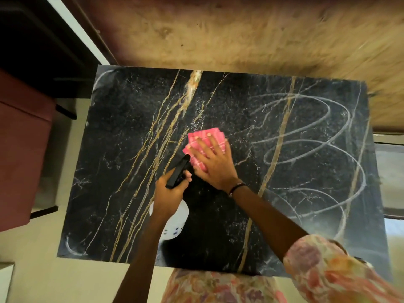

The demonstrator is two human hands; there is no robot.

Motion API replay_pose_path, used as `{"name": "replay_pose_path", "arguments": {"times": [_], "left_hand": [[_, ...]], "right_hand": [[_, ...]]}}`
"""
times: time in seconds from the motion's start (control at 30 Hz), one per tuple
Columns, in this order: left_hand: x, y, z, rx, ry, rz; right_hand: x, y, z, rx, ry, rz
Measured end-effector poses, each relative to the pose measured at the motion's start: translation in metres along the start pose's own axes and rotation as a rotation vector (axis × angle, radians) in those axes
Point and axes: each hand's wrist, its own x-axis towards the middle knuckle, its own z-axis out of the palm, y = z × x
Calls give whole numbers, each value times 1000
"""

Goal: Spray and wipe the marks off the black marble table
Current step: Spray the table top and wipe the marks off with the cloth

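The black marble table (pixel 122 132) with gold veins fills the view. White looping chalk marks (pixel 310 149) cover its right half, and faint arcs remain at the two left corners. My right hand (pixel 213 161) presses flat on a folded pink cloth (pixel 205 138) near the table's middle. My left hand (pixel 169 194) grips a spray bottle; its black trigger head (pixel 178 171) points toward the cloth and its white body (pixel 175 221) shows below my wrist.
A dark red upholstered seat (pixel 21 149) stands left of the table. Beyond the far edge lies a tan shaggy rug (pixel 240 36). A dark cabinet (pixel 32 36) fills the top left corner. Pale floor runs along the left and near sides.
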Motion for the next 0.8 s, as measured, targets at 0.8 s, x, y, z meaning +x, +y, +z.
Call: {"name": "replay_pose_path", "arguments": {"times": [0.8], "left_hand": [[60, 49, 87, 55, 0, 48]], "right_hand": [[-39, 126, -6, -24, 103, -123]]}}
